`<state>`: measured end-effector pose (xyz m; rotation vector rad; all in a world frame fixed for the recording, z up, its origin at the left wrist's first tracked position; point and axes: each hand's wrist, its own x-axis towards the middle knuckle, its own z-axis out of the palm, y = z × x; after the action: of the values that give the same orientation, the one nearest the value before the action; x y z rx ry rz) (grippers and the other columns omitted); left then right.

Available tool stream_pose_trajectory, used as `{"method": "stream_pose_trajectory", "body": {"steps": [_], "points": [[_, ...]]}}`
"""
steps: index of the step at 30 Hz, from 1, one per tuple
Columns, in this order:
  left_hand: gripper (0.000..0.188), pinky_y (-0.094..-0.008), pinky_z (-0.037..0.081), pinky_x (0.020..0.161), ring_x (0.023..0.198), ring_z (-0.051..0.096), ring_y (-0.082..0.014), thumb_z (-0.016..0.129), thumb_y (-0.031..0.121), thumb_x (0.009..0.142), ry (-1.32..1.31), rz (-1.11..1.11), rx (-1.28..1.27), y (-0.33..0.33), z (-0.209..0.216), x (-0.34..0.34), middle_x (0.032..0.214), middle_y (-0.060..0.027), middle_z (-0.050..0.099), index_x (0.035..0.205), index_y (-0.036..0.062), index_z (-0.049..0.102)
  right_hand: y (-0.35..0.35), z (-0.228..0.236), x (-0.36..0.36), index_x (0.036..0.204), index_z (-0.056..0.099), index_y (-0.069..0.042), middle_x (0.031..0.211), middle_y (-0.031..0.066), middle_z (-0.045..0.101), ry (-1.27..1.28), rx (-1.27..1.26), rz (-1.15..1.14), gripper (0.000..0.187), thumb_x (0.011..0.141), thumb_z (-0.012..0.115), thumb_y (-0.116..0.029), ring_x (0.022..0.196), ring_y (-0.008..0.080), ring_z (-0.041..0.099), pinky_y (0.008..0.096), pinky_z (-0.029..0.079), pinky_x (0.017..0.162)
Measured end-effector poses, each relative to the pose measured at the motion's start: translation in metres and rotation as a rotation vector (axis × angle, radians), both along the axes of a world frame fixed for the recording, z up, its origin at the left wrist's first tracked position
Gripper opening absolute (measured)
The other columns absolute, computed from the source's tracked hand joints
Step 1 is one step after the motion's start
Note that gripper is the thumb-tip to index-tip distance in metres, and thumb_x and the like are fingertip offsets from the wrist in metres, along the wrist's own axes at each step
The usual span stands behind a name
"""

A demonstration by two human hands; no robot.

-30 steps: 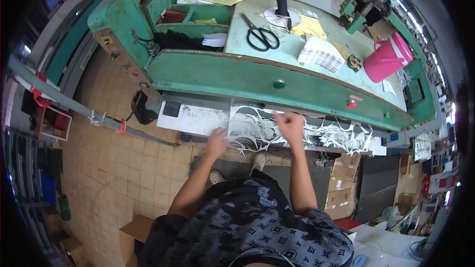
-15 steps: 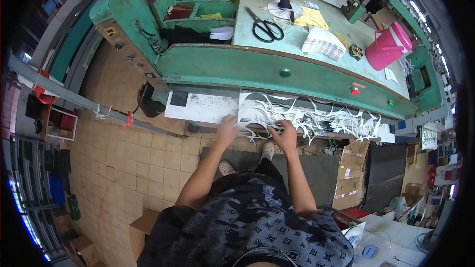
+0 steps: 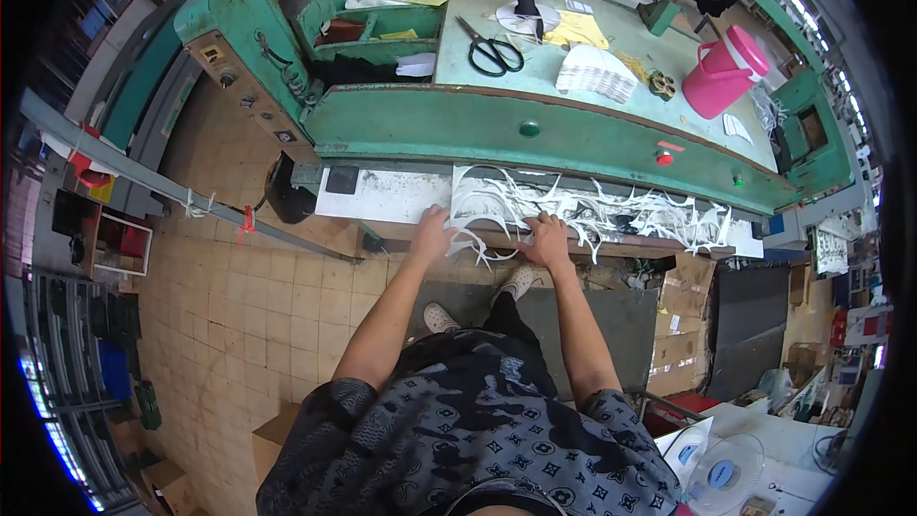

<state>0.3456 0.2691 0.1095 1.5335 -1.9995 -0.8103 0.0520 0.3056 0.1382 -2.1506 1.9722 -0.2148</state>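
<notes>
A white web of offcut material [image 3: 497,201], full of curved cut-out gaps, lies along the narrow board [image 3: 387,193] below the green machine's front. My left hand [image 3: 433,235] is closed at the web's left end, by the board's front edge. A little to the right, my right hand [image 3: 547,241] has its fingers curled over the web's near strips. Thin loops of the web hang over the edge between my hands. What lies under my fingertips is partly hidden.
The green machine [image 3: 411,124] spans the far side, with push buttons on its front. On its top are black-handled scissors [image 3: 495,55], a stack of white cut pieces [image 3: 597,75], and a pink jug [image 3: 726,74]. A grey rail [image 3: 134,167] runs at the left.
My right hand has shifted slightly, its fingers now lower over the strips. My left hand stays at the web's left end. The view has moved a little with my head.
</notes>
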Motion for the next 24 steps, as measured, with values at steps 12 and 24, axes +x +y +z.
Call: {"method": "stream_pose_trajectory", "body": {"steps": [12, 24], "points": [[0.066, -0.0485, 0.045, 0.103, 0.115, 0.055, -0.0428, 0.077, 0.056, 0.084, -0.190, 0.058, -0.147, -0.013, -0.005, -0.011, 0.114, -0.0258, 0.061, 0.107, -0.0049, 0.065, -0.012, -0.020, 0.013, 0.117, 0.069, -0.008, 0.120, 0.0132, 0.063, 0.003, -0.038, -0.117, 0.060, 0.072, 0.087, -0.044, 0.119, 0.0333, 0.057, 0.0549, 0.037, 0.105], [0.051, -0.0483, 0.049, 0.079, 0.086, 0.060, -0.0386, 0.081, 0.043, 0.085, -0.020, 0.061, -0.226, 0.026, 0.003, -0.016, 0.081, -0.0183, 0.059, 0.076, -0.0011, 0.059, 0.035, -0.013, -0.012, 0.111, 0.074, -0.013, 0.115, 0.0118, 0.066, -0.117, 0.010, 0.018, 0.056, 0.075, 0.083, -0.055, 0.116, 0.0335, 0.056, 0.0598, 0.032, 0.104]]}}
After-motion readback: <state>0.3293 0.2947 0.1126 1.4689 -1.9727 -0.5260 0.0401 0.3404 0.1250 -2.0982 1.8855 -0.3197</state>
